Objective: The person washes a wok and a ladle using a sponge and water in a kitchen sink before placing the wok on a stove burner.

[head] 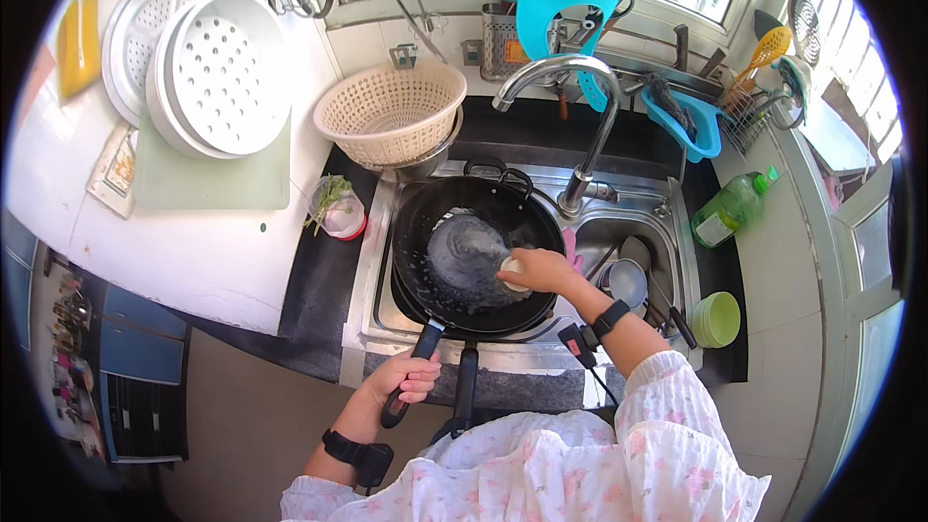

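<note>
A black wok (pixel 413 254) rests over the left basin of the steel sink, with cloudy, foamy water (pixel 464 250) in its bottom. My left hand (pixel 407 379) is closed around the wok's black handle (pixel 428 341). Inside the wok, toward its right wall, my right hand (pixel 540 270) grips a pale round thing (pixel 513 274), perhaps a sponge; the fingers partly cover it. A second black handle (pixel 467 377) juts out below the wok, from another pan mostly hidden beneath it.
The chrome faucet (pixel 609 116) arches behind the wok. Bowls and utensils (pixel 627 283) fill the right basin (pixel 670 232). A green soap bottle (pixel 728 206) and green bowls (pixel 716 319) stand at right. A beige basket (pixel 391 112) and a cup with greens (pixel 339 210) are at left.
</note>
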The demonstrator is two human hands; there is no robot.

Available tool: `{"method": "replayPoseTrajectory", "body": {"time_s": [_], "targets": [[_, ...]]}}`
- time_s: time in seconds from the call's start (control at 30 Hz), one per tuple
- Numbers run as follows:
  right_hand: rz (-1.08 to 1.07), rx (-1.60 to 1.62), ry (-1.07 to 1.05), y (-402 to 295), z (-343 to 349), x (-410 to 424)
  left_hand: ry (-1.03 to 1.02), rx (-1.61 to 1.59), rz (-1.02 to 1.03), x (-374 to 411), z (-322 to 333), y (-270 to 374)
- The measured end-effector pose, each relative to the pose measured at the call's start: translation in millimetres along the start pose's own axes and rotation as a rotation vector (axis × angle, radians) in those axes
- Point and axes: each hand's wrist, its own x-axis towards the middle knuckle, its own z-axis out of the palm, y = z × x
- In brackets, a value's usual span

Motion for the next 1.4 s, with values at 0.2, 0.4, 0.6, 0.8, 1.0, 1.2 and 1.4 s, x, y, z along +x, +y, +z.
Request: {"method": "replayPoseTrajectory", "body": {"time_s": [0.2, 0.4, 0.6, 0.8, 1.0, 1.2, 1.4], "targets": [[0.100, 0.299, 0.250, 38.6, -2.6, -36.9, 0.215, 0.227, 0.093, -24.9, 46.9, 6.7], [0.168, 0.507, 0.368, 65.5, 11.8, -45.6, 0.387, 0.469, 0.188, -35.5, 84.2, 7.8], [0.161, 0.657, 0.438, 89.2, 34.3, -42.4, 0.510, 0.629, 0.268, -36.4, 110.6, -3.4], [0.164, 0.772, 0.416, 93.9, 33.6, -48.4, 0.642, 0.730, 0.299, -51.1, 122.7, -13.4], [0.142, 0.688, 0.435, 89.8, 38.3, -36.5, 0.746, 0.957, 0.291, -68.1, 118.1, -25.5], [0.043, 0.534, 0.400, 78.8, 58.0, -16.2, 0.779, 1.045, 0.297, -77.7, 122.8, -32.3], [0.075, 0.335, 0.283, 50.5, 49.2, -16.5, 0.791, 1.055, 0.254, -77.1, 127.4, -29.4]]}}
